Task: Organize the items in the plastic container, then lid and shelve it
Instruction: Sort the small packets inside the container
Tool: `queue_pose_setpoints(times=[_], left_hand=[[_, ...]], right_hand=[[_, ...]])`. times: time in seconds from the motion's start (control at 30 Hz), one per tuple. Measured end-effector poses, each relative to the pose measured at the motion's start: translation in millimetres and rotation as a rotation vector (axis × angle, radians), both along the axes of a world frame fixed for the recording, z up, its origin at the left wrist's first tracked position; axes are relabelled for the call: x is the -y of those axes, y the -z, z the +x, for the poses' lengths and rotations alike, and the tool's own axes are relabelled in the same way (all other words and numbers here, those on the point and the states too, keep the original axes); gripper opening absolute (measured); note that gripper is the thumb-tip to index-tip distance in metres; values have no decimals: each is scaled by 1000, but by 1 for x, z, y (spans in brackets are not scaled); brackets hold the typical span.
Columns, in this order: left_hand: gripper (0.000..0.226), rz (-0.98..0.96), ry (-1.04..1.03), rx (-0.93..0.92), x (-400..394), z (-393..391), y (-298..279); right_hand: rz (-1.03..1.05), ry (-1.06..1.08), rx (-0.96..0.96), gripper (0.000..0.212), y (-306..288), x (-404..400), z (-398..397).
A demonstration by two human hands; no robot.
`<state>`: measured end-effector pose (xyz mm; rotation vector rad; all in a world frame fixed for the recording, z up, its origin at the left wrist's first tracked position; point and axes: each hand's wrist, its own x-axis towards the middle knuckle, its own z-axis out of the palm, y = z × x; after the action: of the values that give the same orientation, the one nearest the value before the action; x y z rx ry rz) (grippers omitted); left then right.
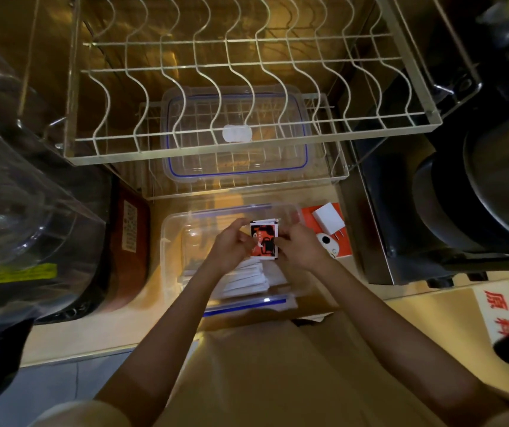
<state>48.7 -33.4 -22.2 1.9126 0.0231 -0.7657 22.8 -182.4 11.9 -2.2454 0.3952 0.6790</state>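
A clear plastic container (171, 241) with blue clips sits on the counter in front of me. Over it, my left hand (231, 245) and my right hand (301, 246) together grip a small stack of red, black and white packets (264, 238), one hand on each side. White packets (247, 280) lie in a row inside the container, below my hands. The clear lid with a blue seal (238, 174) rests on the lower wire shelf (338, 167) behind the container.
A white wire dish rack (247, 137) hangs above the shelf. A white charger (328, 218) and a small white round gadget (327, 241) lie on an orange box to the right. Dark pots (478, 192) stand at the right, a clear-domed machine (31, 195) at the left, cardboard boxes (431, 309) nearby.
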Motion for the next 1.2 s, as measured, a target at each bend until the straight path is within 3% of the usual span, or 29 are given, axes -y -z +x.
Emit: queue_pose_setpoints(times=[0.13, 0.2, 0.3, 0.43, 0.7, 0.83, 0.97, 1.2], left_hand=[[34, -43, 11, -111, 11, -2, -4], [33, 86, 130, -44, 20, -5, -2], [32, 257, 258, 61, 34, -8, 0], [32, 395, 359, 105, 47, -11, 5], [32, 653, 543, 257, 52, -11, 17], [46, 615, 568, 301, 54, -11, 17], [41, 540, 647, 365, 54, -15, 20], [35, 704, 572, 403, 55, -23, 17]], right_hand=[[-75, 82, 94, 27, -17, 15, -11], [-87, 158, 161, 28, -26, 24, -21], [-93, 190, 112, 28, -32, 32, -40], [-208, 151, 45, 24, -21, 32, -62], [-179, 188, 99, 20, -13, 32, -70], [-138, 206, 112, 19, -11, 33, -71], [-138, 185, 93, 23, -5, 34, -73], [-124, 229, 107, 21, 2, 34, -74]])
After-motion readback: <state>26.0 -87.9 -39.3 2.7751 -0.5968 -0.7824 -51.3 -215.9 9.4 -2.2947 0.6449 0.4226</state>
